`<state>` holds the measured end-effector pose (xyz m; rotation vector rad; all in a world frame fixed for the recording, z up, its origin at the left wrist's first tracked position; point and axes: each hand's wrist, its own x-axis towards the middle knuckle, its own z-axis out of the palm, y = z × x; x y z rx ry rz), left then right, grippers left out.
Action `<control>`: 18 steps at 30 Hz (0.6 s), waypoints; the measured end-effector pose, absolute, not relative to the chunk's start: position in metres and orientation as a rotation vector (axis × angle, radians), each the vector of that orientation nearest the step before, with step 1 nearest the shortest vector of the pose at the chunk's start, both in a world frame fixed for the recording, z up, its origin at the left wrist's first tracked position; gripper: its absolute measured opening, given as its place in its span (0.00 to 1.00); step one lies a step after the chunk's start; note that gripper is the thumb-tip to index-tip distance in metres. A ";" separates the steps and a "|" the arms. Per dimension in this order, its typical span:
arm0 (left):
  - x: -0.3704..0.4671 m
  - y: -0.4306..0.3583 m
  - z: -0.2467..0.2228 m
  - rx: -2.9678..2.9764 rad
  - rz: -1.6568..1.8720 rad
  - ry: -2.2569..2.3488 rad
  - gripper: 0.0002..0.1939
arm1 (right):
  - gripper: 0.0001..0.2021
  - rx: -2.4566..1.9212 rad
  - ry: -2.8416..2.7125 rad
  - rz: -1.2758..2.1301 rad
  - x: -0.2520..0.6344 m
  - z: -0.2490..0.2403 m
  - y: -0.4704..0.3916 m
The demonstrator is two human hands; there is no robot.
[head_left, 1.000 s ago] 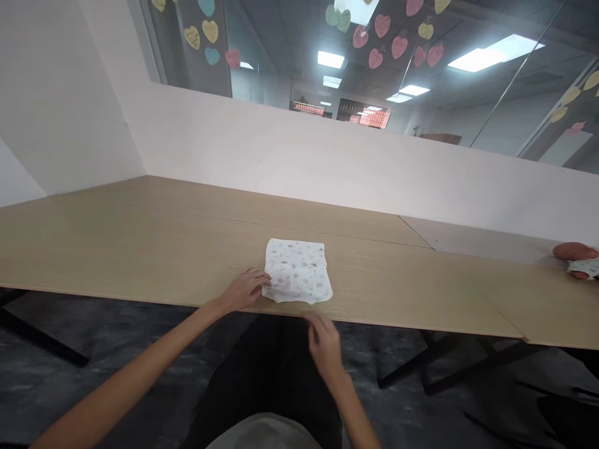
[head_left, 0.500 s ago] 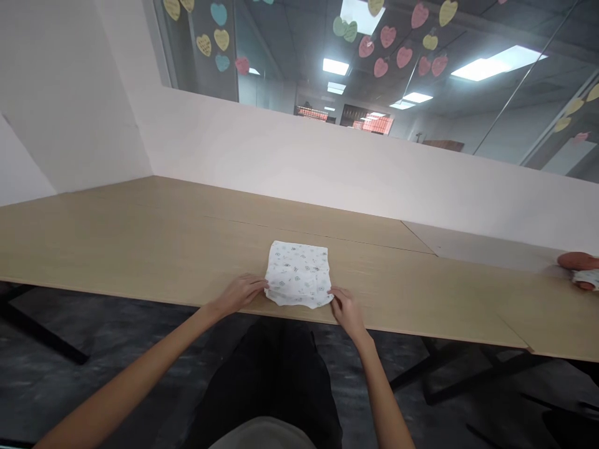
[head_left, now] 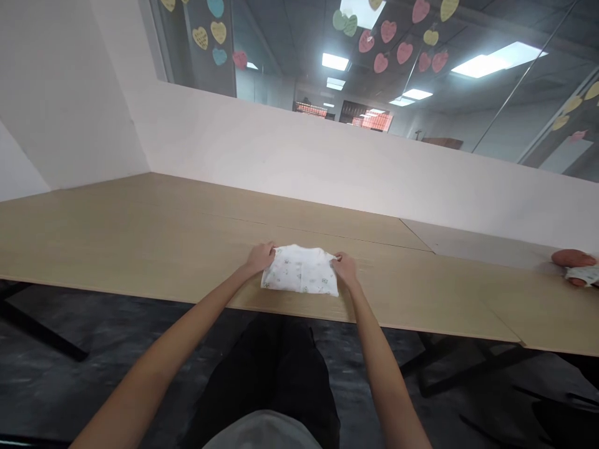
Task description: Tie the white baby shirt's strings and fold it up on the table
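A white cloth point(head_left: 299, 271) with a small greyish-green print lies folded over on the tabletop, close to the front edge. Its far edge is wavy, and the near edge runs fairly straight. My left hand point(head_left: 261, 257) pinches the cloth's far left corner, fingers closed. At the far right corner, my right hand point(head_left: 345, 268) grips the cloth between thumb and fingers. The fabric stretches between both hands. Whether it is a garment or a plain cloth, I cannot tell.
The long wooden table point(head_left: 140, 237) runs along a white wall point(head_left: 281, 156). A doll-like brown object point(head_left: 573, 257) with white printed fabric lies at the far right. Heart-shaped notes point(head_left: 388, 31) stick to the window above. Black table legs point(head_left: 44, 330) stand below.
Both hands moved away from me, carrying the cloth's near edge up and over toward its far edge. The cloth now covers less depth, folded over on itself.
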<state>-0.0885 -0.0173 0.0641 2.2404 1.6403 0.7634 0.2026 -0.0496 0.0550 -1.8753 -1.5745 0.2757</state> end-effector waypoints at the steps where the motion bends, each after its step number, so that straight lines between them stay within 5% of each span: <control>1: -0.089 -0.014 0.055 2.273 0.678 1.690 0.16 | 0.12 -1.937 -1.602 0.302 0.204 0.047 -0.045; 8: -0.101 -0.023 0.019 2.281 0.826 1.651 0.17 | 0.14 -1.852 -1.611 0.228 0.209 0.008 -0.048; 18: -0.105 -0.028 0.031 2.035 1.084 1.541 0.17 | 0.14 -1.522 -1.502 0.399 0.212 0.004 -0.039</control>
